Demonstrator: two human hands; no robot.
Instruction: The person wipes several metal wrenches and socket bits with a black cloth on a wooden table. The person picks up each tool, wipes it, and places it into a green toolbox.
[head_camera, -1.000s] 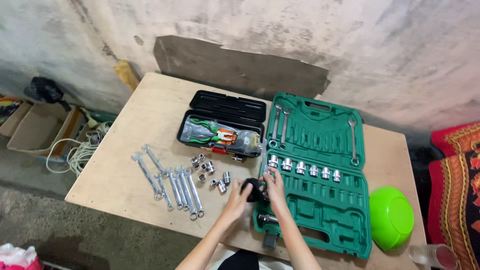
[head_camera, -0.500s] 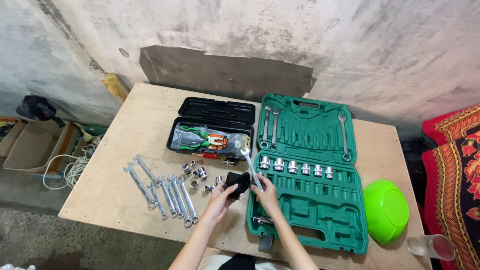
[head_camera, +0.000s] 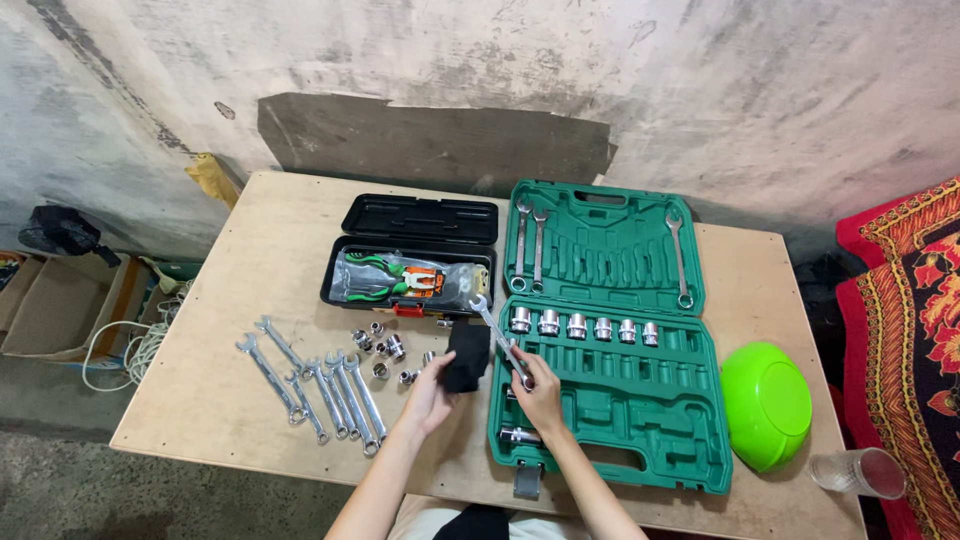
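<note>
My right hand (head_camera: 541, 392) grips a silver combination wrench (head_camera: 497, 335) by its lower end, its open jaw pointing up and left over the green tool case (head_camera: 610, 440). My left hand (head_camera: 428, 393) holds a black cloth (head_camera: 467, 355) just left of the wrench. A row of sockets (head_camera: 583, 327) sits in the case's lower tray. Three wrenches (head_camera: 530, 245) are clipped in the case's lid.
Several loose wrenches (head_camera: 320, 385) and small sockets (head_camera: 385, 348) lie on the wooden table (head_camera: 250, 260) at the left. A black toolbox (head_camera: 410, 255) with pliers stands open behind them. A green bowl (head_camera: 765, 403) and a glass (head_camera: 860, 472) sit at the right.
The wrench has been drawn out of the cloth and now sticks up in my right hand. My left hand with the cloth has shifted slightly left. The view has moved.
</note>
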